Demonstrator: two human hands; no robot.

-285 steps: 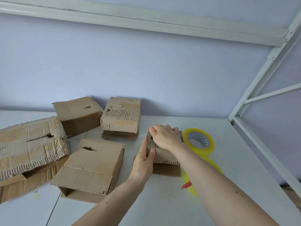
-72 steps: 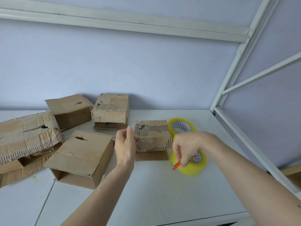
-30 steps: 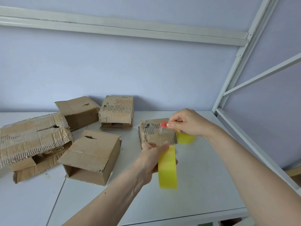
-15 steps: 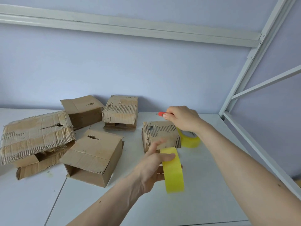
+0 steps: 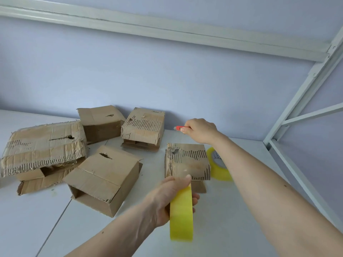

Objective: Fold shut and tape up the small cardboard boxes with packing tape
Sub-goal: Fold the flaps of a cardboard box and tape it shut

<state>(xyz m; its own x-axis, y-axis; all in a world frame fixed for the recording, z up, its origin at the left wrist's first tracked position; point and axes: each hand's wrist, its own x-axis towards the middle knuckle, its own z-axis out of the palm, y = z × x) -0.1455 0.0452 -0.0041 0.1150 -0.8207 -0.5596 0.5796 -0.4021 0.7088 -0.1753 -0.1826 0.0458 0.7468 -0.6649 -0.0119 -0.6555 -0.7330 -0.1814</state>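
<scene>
White and flat, the bench runs back to a pale lilac wall, with a white metal frame rising at the right. Near the middle, the left hand curls its grip round a yellow tape roll, held on edge above the bench, thumb on top. Just beyond it sits the small torn box, flaps folded down, its corrugated layer showing; a clear strip of tape seems to reach from the roll toward the box, though blur makes that uncertain. Farther back, the right hand hovers beyond the box, its grip closed on a red cutter. A second yellow roll lies just right of the box, partly behind the right forearm. Four more worn cardboard boxes crowd the left and far side.
</scene>
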